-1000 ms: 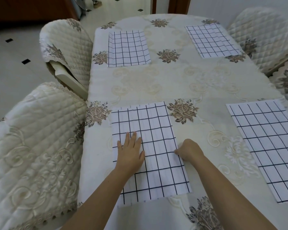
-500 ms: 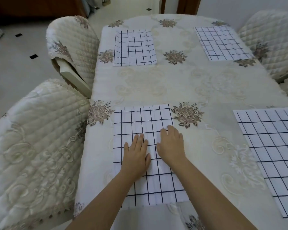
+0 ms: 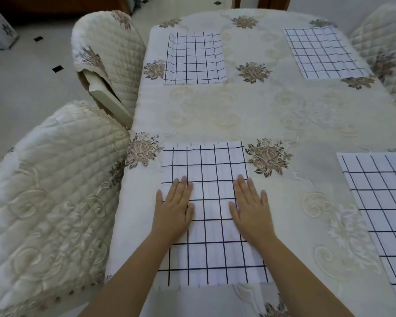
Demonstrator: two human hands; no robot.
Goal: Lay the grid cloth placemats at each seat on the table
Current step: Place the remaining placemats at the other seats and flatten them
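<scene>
A white grid cloth placemat (image 3: 212, 161) lies flat on the cream embroidered tablecloth (image 3: 261, 115) at the near left seat. My left hand (image 3: 175, 208) presses flat on its left side, fingers straight. My right hand (image 3: 249, 208) presses flat on its right edge, fingers straight and partly over the tablecloth. Three more grid placemats lie on the table: one at the far left (image 3: 194, 58), one at the far right (image 3: 322, 52), and one at the near right (image 3: 382, 202), cut off by the frame edge.
Two quilted cream chairs stand along the table's left side, one near (image 3: 48, 191) and one far (image 3: 108, 53). Another quilted chair (image 3: 384, 53) stands at the far right. Pale tiled floor (image 3: 25, 88) lies to the left.
My right hand opened from a curled grip at the mat's right edge, lay flat mid-mat, then slid right. My left hand slid left. Both hands now sit spread apart on the mat.
</scene>
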